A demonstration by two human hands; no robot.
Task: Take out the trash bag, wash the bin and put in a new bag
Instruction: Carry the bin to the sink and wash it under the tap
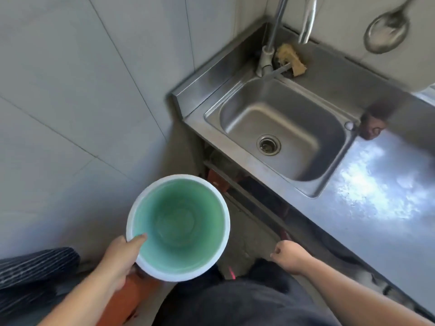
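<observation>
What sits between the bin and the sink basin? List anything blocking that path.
Nothing visible blocks it. The left hand grips the bin by its rim, held in the air in front of the counter, down and left of the sink. The basin is bare apart from its drain. The sponge lies behind the tap, outside the basin.

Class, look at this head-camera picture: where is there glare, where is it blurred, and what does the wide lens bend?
Head view: strong glare whitens the steel counter right of the sink; the dark object by the sink's corner is smeared with blur; wall tile lines and the counter edge curve from wide-angle distortion; the green bin in the left hand is fairly sharp.
</observation>
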